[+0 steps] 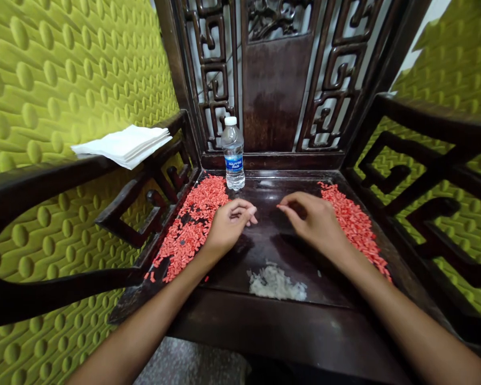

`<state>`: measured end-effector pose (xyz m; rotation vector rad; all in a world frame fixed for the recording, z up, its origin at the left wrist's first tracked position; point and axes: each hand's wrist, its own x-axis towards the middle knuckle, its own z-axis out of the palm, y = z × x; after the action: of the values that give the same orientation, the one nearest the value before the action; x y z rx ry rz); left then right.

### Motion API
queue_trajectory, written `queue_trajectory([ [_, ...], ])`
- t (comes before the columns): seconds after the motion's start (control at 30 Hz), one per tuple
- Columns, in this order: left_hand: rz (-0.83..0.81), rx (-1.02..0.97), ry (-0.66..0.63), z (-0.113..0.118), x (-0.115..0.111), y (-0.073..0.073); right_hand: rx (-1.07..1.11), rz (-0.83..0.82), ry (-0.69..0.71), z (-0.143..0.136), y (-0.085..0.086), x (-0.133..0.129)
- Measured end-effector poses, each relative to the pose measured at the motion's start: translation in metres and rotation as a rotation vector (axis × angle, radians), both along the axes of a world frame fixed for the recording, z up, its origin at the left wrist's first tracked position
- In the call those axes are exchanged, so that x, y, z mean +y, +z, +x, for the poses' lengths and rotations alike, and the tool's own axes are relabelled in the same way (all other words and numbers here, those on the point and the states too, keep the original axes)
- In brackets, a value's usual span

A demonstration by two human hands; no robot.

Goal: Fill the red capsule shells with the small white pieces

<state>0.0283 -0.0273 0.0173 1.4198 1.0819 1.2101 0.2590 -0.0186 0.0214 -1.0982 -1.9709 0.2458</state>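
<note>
My right hand (316,216) pinches a small red plastic piece (279,207) between thumb and forefinger, over the middle of the dark wooden seat (260,246). Facing it, my left hand (231,222) is closed, thumb against the fingers; what it holds, if anything, is too small to make out. Beside my left hand spreads a pile of small red pieces (190,235), with a few dark specks among them. Another pile of red pieces (355,227) lies along the right side, partly behind my right hand. Small translucent whitish pieces (276,284) are heaped near the front edge.
A water bottle (233,155) with a white cap stands upright at the back, by the left pile. Folded white tissues (122,145) rest on the left armrest (24,176). The right armrest (425,123) and the carved backrest (278,96) bound the seat.
</note>
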Motion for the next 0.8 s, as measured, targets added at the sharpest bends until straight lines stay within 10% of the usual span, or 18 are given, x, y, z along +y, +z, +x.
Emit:
queue_trajectory([
  [0.3, 0.319, 0.549, 0.145, -0.021, 0.011, -0.001, -0.51, -0.351, -0.559, 0.06, 0.006, 0.025],
  [0.8, 0.251, 0.876, 0.046, -0.04, 0.021, -0.003, -0.463, -0.238, -0.624, 0.074, 0.015, 0.021],
])
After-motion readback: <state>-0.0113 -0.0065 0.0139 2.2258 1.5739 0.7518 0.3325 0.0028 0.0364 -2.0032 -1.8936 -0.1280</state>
